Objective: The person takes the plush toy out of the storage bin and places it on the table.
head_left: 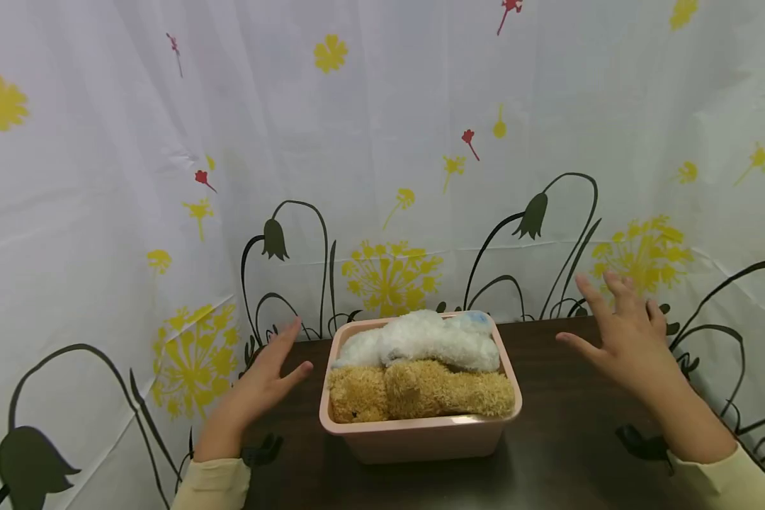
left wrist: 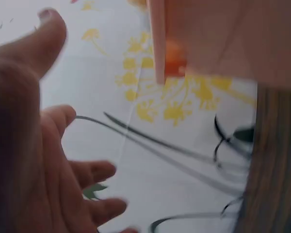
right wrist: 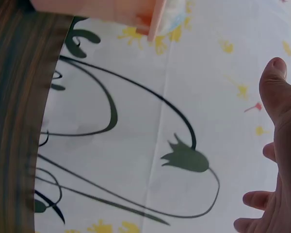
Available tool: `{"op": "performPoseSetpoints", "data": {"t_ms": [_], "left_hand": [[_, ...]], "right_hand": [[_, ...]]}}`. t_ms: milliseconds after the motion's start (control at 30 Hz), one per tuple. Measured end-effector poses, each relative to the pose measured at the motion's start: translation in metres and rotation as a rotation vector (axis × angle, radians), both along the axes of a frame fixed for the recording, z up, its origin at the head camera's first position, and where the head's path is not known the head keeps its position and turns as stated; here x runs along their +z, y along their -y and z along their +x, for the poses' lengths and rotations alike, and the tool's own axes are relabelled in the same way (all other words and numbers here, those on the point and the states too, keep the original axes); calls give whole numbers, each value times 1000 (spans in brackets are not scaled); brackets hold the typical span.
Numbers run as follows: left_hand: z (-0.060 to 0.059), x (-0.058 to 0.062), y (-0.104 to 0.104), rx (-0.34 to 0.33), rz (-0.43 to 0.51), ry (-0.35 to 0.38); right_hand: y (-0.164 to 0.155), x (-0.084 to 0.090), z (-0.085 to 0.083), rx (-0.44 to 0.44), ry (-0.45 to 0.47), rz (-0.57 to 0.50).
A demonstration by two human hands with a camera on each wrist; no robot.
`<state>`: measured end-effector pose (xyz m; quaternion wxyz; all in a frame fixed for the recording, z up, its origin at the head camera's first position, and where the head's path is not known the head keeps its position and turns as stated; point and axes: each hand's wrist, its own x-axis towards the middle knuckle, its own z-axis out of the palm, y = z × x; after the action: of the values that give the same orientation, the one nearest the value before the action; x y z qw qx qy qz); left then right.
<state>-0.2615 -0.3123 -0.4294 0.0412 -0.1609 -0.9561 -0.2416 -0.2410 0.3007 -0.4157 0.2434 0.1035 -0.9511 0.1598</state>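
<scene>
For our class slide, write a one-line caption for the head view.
Two open hands, left hand and right hand, flank a pink bin holding a white plush toy and tan plush toy.

Two bare hands, no gloves, rings or watch visible. Left hand [head_left: 264, 382] and right hand [head_left: 625, 340] each emerge from a long pale-yellow sleeve; left sleeve [head_left: 213, 485] and right sleeve [head_left: 729, 482] end in soft, plain cuffs at the wrist. Fingernails short, unpainted. Fabric looks smooth, without print or buttons.
</scene>
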Motion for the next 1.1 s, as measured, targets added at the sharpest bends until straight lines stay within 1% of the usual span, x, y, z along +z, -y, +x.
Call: {"op": "performPoseSetpoints", "data": {"t_ms": [67, 133, 167, 233, 333, 400, 467, 600, 700, 767, 900, 1000, 1100], "left_hand": [[-5, -6, -2, -60, 119, 79], [-10, -14, -5, -104, 220, 162], [-13, -18, -7, -117, 255, 196], [-20, -27, -12, -152, 319, 239], [-30, -39, -20, -196, 393, 272], [-35, -47, -23, -213, 433, 289], [-36, -54, -26, -218, 454, 301], [-33, -64, -29, -196, 493, 329], [-32, -70, -29, -195, 531, 357], [-32, -74, -28, -195, 561, 381], [-32, -78, -27, -217, 643, 440], [-34, -80, -28, -246, 720, 485], [-36, -81, -30, -263, 771, 500]], "right_hand": [[4, 1, 0, 24, -26, -6], [10, 2, 0, 52, -55, -13], [12, 3, 0, 68, -64, -18], [20, 4, 0, 109, -76, -36], [33, 6, 1, 178, -59, -83], [44, 6, 3, 218, -32, -114], [54, 7, 6, 251, 6, -152], [73, 6, 12, 283, 71, -215], [87, 3, 13, 307, 115, -259], [96, 1, 11, 339, 148, -280], [116, -2, 5, 413, 196, -280], [130, -1, -2, 424, 237, -257], [137, 2, -7, 409, 256, -233]]}}
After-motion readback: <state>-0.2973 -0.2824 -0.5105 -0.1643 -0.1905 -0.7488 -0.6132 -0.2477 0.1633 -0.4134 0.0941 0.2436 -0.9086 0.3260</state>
